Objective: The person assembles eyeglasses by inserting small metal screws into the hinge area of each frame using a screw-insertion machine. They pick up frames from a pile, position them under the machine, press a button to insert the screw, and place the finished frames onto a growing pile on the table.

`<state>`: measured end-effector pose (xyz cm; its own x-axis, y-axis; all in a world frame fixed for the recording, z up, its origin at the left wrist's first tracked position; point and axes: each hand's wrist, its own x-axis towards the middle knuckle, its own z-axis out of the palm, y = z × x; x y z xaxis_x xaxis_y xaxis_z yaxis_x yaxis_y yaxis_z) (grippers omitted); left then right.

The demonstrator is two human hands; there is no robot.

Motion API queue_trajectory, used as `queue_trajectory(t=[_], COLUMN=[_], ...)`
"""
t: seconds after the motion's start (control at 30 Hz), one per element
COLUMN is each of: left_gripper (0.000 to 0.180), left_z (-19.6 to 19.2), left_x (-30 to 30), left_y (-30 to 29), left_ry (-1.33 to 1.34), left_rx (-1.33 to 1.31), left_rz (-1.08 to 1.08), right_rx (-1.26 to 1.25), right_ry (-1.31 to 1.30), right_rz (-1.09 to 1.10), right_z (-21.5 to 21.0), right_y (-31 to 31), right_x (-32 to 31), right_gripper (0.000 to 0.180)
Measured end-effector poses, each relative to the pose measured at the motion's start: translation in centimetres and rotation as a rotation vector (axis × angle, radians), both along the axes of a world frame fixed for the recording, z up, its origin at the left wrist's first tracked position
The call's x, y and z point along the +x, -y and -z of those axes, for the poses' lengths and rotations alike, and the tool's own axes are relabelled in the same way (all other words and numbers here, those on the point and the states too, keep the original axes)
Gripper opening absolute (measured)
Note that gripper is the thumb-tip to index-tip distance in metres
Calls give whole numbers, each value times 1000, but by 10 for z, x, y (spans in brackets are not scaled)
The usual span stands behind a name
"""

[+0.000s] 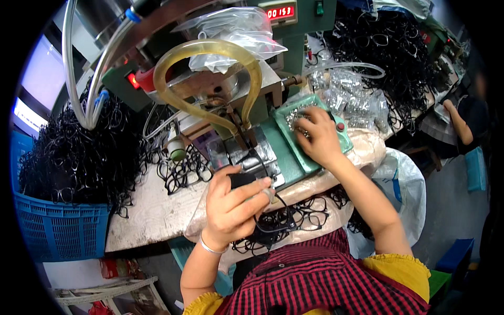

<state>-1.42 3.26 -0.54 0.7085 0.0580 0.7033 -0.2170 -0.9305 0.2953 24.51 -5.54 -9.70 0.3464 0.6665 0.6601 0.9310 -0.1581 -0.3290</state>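
My left hand (pixel 232 206) grips a black eyeglass frame (pixel 273 218), holding it just in front of the metal jig (pixel 257 155) of a green bench machine (pixel 286 157). A ring sits on one finger and a bangle on the wrist. My right hand (pixel 318 136) reaches into a shallow green tray (pixel 344 144) on the machine's right side, fingertips on a heap of small shiny metal parts (pixel 295 118). More black frames (pixel 310 212) lie across my lap on a pale cloth.
A blue basket (pixel 58 228) heaped with black frames stands at left. A yellowish hose (pixel 205 50) arches over the machine. Loose frames (pixel 181 170) lie on the bench. Clear bags of parts (pixel 357 100) and another frame pile (pixel 383 47) sit at right. Another person's arm (pixel 459 123) shows far right.
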Motion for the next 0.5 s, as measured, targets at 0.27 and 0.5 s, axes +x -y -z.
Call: queue_trajectory(t=[0.27, 0.5], left_gripper=[31, 23], left_z=[25, 47], left_x=[-55, -88], left_y=[9, -109], left_ry=[105, -259], left_rx=[160, 66], left_rz=[-391, -888], right_rx=[92, 185], right_ry=[-119, -225], right_rz=[44, 50], right_z=[-6, -6], right_y=[4, 20], right_x=[18, 9], right_gripper=[13, 20])
